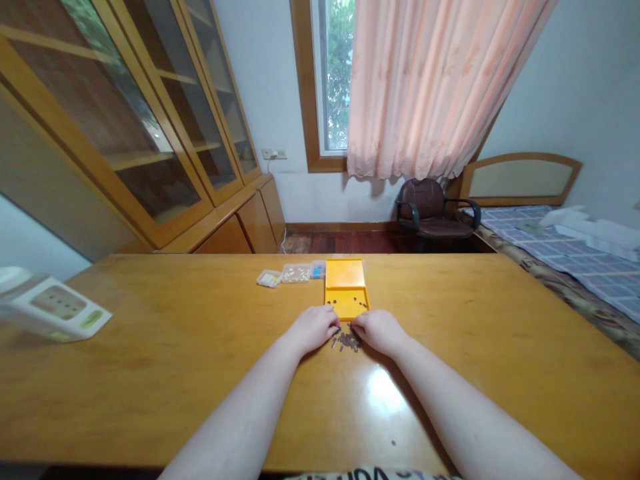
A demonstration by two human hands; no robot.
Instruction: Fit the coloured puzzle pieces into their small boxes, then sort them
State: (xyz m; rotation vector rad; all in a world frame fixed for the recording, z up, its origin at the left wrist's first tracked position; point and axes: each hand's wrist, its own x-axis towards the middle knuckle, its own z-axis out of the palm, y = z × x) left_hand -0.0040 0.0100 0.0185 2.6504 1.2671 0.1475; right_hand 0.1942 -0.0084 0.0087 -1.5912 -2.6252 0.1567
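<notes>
Monitoring through the head camera, I located the left hand at the near left corner of the open yellow plastic case and the right hand at its near right corner. The fingers of both hands were bent, tips drawn together; I could not tell whether either hand grasped a piece. Between and just below the fingertips, the loose pile of small dark brown pieces lay on the glossy wooden table, directly in front of the case. A few similar pieces rested inside the near section of the case. Left of the case I recorded the clear plastic tray of pale pieces and, beside it, the smaller clear plastic box. The transparent container with a white lid stood well apart, at the table's left side.
</notes>
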